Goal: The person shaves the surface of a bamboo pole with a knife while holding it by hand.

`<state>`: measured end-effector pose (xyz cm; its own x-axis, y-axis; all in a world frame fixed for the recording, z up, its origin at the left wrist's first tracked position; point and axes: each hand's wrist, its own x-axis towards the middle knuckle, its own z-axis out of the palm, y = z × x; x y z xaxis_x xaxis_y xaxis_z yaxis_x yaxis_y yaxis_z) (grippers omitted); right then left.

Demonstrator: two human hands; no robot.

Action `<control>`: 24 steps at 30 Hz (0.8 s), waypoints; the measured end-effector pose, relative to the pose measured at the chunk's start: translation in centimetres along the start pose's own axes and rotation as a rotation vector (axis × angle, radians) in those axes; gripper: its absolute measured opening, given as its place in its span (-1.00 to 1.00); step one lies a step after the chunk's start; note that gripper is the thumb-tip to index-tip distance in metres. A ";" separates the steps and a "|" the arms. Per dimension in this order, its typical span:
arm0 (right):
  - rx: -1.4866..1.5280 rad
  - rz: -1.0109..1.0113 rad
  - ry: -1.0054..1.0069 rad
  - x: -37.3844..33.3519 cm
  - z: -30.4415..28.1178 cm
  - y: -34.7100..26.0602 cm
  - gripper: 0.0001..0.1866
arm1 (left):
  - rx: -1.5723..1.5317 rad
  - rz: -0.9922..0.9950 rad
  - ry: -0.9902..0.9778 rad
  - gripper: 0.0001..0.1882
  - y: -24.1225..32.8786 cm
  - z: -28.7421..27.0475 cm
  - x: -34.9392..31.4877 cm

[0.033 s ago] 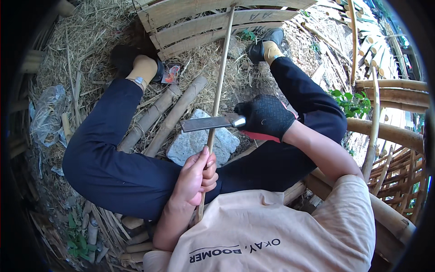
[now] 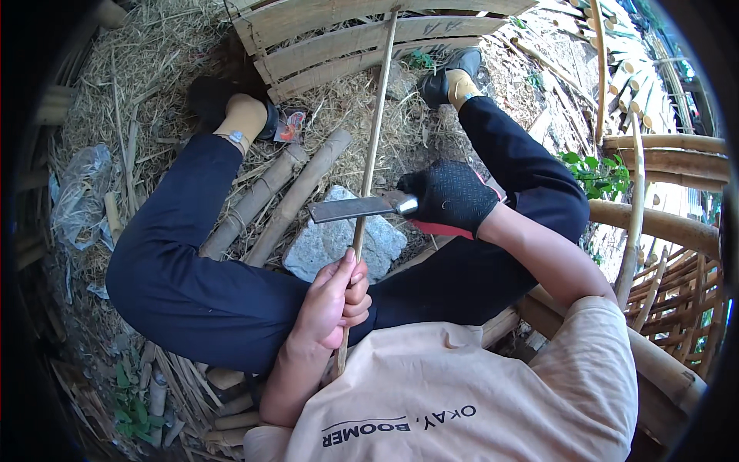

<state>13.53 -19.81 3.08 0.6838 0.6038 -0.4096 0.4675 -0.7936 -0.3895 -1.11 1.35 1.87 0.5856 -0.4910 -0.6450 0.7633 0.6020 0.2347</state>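
Observation:
My bare left hand [image 2: 336, 301] is closed round the lower part of a long, thin bamboo strip [image 2: 375, 131]. The strip slants away from my shirt toward a slatted wooden crate [image 2: 331, 50]. My right hand [image 2: 453, 202], in a black and red glove, is closed on the handle of a knife. Its broad, flat blade [image 2: 350, 209] lies across the strip, just above my left hand, and seems to touch it. Most of the handle is hidden in the glove. Beneath the blade a grey stone [image 2: 323, 250] sits on the ground between my legs.
Two bamboo poles [image 2: 300, 196] lie left of the stone on straw-covered ground. A clear plastic bag [image 2: 83, 196] is at the far left. Cut bamboo [image 2: 643, 96] is stacked at the upper right, above bamboo rails [image 2: 662, 225] and a woven bamboo frame [image 2: 677, 308].
Almost nothing differs. The blade's angle has shifted very slightly, while my left hand and the strip stay in place.

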 end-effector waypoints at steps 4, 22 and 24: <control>-0.086 -0.016 -0.042 1.0 -1.0 0.7 -0.79 | -0.021 -0.013 -0.018 -0.61 0.0 0.0 0.2; -0.256 0.220 0.344 4.9 -4.6 8.1 -0.62 | 0.012 0.025 -0.004 -0.62 0.3 0.2 0.1; -0.228 0.153 0.297 4.3 -4.0 7.0 -0.69 | 0.022 0.025 0.014 -0.62 0.2 0.2 0.2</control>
<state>22.00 -23.12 1.92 0.8716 0.4563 -0.1792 0.4373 -0.8889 -0.1364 -0.79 1.27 1.98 0.6005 -0.4670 -0.6491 0.7544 0.6000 0.2663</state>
